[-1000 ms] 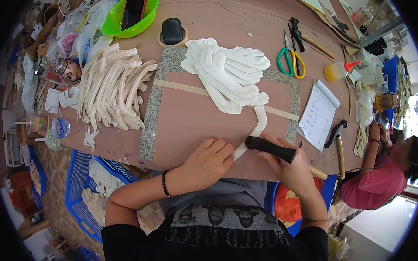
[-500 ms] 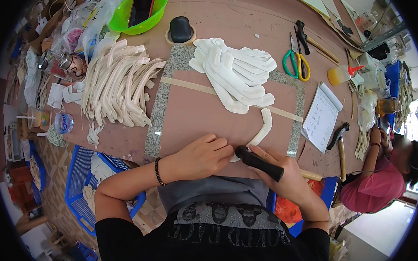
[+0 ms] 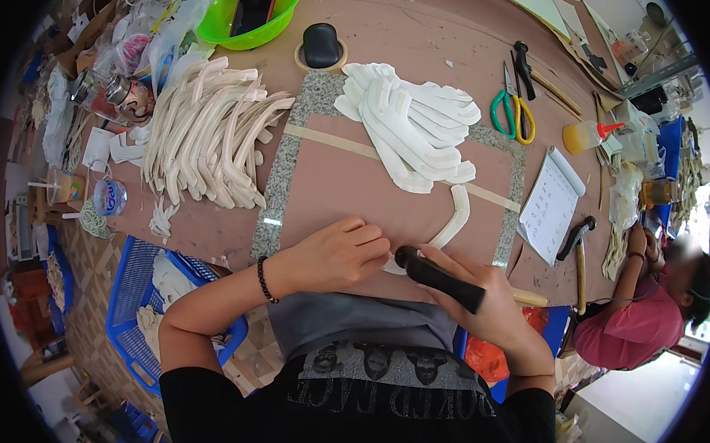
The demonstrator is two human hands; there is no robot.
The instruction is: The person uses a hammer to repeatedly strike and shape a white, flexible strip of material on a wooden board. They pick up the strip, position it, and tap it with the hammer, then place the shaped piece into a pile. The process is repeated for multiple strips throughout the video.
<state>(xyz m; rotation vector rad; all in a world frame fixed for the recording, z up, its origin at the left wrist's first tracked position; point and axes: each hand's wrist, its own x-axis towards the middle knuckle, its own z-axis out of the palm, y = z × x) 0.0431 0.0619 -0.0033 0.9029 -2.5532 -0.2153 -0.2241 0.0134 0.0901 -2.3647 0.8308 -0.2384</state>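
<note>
A curved off-white strip (image 3: 456, 216), like padded leather, lies on the brown work surface and runs toward me under my right hand. My right hand (image 3: 479, 286) grips a hammer (image 3: 441, 281) close to its black head; its wooden handle sticks out to the right. The head rests over the strip's near end, covering part of it. Beside it on the left, my left hand (image 3: 344, 254) is closed with fingers curled at that near end; the fingertips are partly hidden. Beyond my hands is a heap of white curved strips (image 3: 410, 129).
A beige strip pile (image 3: 212, 136) lies left, above a blue basket (image 3: 129, 322). A green bowl (image 3: 280, 20) holds a phone. Scissors (image 3: 512, 109), a glue bottle (image 3: 584, 135), a notepad (image 3: 547, 202) and another hammer (image 3: 581, 259) lie right. A person in red (image 3: 632, 325) sits far right.
The whole view has shifted a little, so the table's things appear farther right. Both hands and the hammer have moved slightly left relative to the table, their grips unchanged.
</note>
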